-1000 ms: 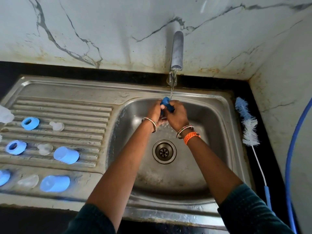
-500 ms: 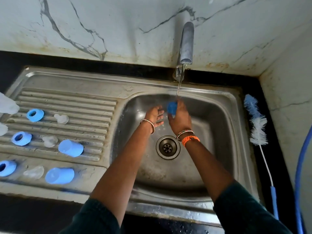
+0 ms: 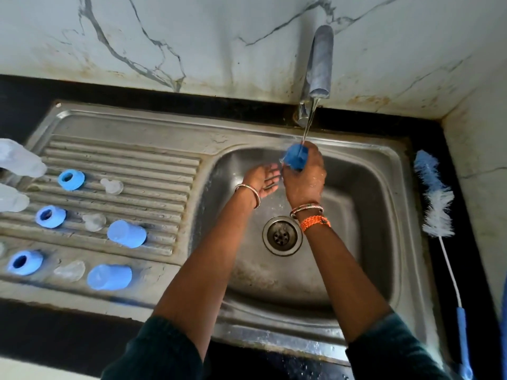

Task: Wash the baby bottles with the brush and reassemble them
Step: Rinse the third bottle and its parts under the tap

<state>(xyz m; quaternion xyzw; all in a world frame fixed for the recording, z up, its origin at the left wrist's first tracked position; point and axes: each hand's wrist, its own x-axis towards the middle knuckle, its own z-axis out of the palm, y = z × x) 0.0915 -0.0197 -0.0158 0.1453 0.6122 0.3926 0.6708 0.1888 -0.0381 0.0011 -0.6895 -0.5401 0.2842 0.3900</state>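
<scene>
We see our right hand raised over the sink basin, toward twelve o'clock from the drain, its fingers curled tightly around a blue bottle cap held directly under the thin stream of water that falls from the tap. Our left hand sits just at nine o'clock of the right one, palm turned up with the fingers loosely spread and holding nothing, its fingertips close to the cap but we cannot tell whether they touch it. At nine o'clock of the basin, on the ribbed draining board, the other bottle parts lie in rows: three blue screw rings down the left, three clear teats just at three o'clock of each ring, and two more blue caps lying on their sides at three o'clock of the lower teats. At the far nine o'clock edge of the view we make out two clear bottle bodies, partly cut off. At three o'clock of the basin, on the black counter, the bottle brush lies untouched, its blue and white bristles pointing toward twelve o'clock and its blue handle toward six.
</scene>
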